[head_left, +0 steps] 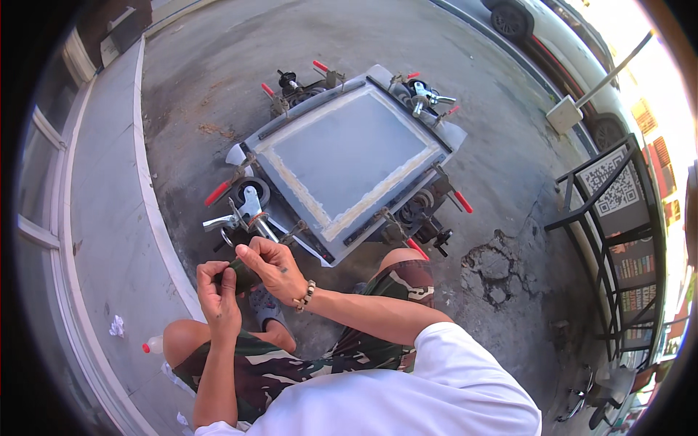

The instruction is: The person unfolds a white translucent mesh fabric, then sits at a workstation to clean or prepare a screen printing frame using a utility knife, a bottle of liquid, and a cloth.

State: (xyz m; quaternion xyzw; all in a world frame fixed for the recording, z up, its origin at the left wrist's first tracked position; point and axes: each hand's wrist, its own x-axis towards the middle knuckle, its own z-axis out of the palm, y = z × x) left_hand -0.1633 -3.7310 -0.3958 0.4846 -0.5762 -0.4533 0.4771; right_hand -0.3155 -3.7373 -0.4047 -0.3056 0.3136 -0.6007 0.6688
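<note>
A small dark green piece (246,277), perhaps a folded sheet, is held between my two hands above my knees. My left hand (218,294) pinches it with thumb and fingers on one side. On the other side my right hand (275,270), with a beaded bracelet at the wrist, grips it with fingers bent; part of the piece is hidden by the fingers. Just beyond my hands lies a flat grey panel (352,152) with a pale, rough band along its edges. Locking clamps with red handles (217,193) grip around its rim.
Under the panel's corners are caster wheels with metal brakes (251,200) and round weights (418,207). A cracked patch (498,269) marks the concrete at right, before a black metal frame sign (618,196). A bottle with a red cap (153,344) and crumpled paper (117,325) lie at left.
</note>
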